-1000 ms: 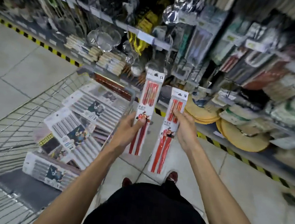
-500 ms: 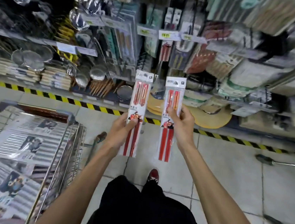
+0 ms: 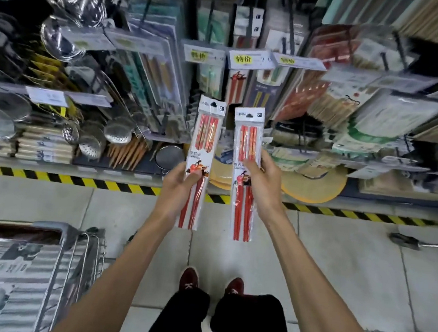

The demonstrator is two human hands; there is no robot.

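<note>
Two packs of red chopsticks held up before a shop display. The left hand grips the left pack near its middle, thumb pressed across the front. The right hand pinches the right pack at its side edge. The hands are apart, and the packs stand near upright, side by side without touching, hang holes at the top. A hanging pack of the same kind shows above and between them, under a yellow price label. A cart holding other packs stands at the lower left. The step in hand appears to be hanging the packs. To do it well, present one pack at a time, hole level with the hook, and shift the grip lower so the fingers stay out of the way of the hook.
</note>
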